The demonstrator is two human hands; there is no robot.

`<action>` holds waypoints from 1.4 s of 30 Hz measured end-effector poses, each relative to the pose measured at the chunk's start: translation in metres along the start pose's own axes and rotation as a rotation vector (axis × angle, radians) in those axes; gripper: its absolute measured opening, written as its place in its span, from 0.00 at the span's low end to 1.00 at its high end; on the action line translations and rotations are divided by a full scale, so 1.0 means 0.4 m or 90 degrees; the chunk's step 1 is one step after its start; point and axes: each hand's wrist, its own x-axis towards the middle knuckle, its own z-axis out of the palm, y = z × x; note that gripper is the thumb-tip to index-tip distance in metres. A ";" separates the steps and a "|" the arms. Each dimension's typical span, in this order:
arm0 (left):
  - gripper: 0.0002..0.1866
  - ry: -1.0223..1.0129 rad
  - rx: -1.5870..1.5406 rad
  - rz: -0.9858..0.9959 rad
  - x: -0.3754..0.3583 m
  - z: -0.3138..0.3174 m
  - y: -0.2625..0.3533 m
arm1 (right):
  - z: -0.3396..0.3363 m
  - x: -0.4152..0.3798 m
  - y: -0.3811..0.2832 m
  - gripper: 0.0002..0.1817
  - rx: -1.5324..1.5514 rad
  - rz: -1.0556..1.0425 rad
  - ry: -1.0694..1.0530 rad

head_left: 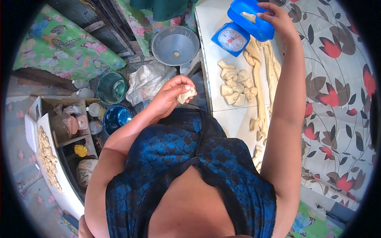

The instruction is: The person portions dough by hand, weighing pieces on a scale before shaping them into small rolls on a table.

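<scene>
My left hand (171,95) is closed around a small lump of dough (185,95), held in front of my body. On the right, my right hand (277,19) reaches over the blue tray (262,31) of a kitchen scale (232,39). Its fingers are apart at the tray's rim, close to a dough piece (249,17) lying inside. Below the scale, several cut dough pieces (236,85) sit in a cluster on the white tiled table (216,65). Beside them run long dough strips (258,87), partly hidden by my right arm.
A grey basin (174,45) stands beyond my left hand. Green (112,88) and blue (118,115) buckets and a pale plastic sack (149,81) are to the left. Further left, a white surface (59,174) bears several dough pieces above open shelves. A flowered curtain (333,79) hangs on the right.
</scene>
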 end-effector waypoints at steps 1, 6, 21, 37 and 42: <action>0.07 -0.003 -0.002 0.004 0.002 -0.002 0.000 | 0.001 0.001 -0.008 0.19 0.001 0.000 0.000; 0.07 -0.008 -0.012 0.010 0.008 -0.004 0.005 | 0.007 0.030 0.012 0.27 -0.089 -0.045 -0.165; 0.07 0.002 -0.022 0.020 0.018 -0.012 0.007 | 0.045 0.104 0.110 0.26 -0.167 -0.184 -0.175; 0.05 0.007 -0.017 0.004 0.030 -0.009 0.008 | 0.077 0.156 0.156 0.23 -0.202 -0.238 -0.236; 0.04 0.004 -0.029 -0.015 0.032 -0.011 0.010 | 0.063 0.105 0.117 0.14 0.066 -0.145 -0.137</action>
